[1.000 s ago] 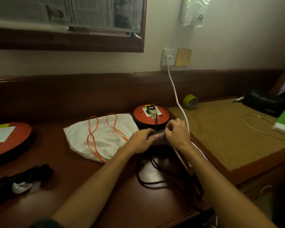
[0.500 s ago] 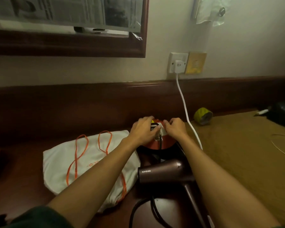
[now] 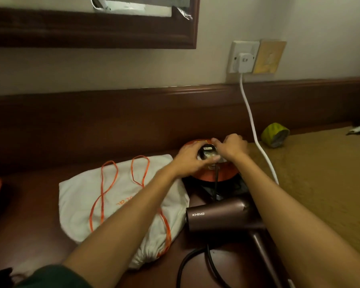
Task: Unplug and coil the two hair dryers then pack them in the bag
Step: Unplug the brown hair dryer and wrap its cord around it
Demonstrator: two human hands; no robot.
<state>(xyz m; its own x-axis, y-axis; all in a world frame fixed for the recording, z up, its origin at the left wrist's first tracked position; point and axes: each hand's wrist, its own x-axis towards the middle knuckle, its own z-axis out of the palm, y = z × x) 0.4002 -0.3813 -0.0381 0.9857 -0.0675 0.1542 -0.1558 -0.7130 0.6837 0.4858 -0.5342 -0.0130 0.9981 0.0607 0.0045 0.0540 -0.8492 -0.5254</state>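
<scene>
A second ago both my hands were on the hair dryer; now it lies let go on the tabletop (image 3: pixel 40 204), and my hands have gone forward to the orange extension reel (image 3: pixel 214 175) behind it. My left hand (image 3: pixel 188 157) rests spread on the reel's top beside the black plug (image 3: pixel 208 149), and my right hand (image 3: pixel 233 147) closes over the plug from the other side; how firmly it grips I cannot tell. The plug looks seated, its black cord (image 3: pixel 216 179) running down to the brown hair dryer (image 3: pixel 216 217). So I judge that unplugging is just starting, with coiling and packing to come. The white drawstring bag (image 3: pixel 87 202) lies flat just left of the dryer.
</scene>
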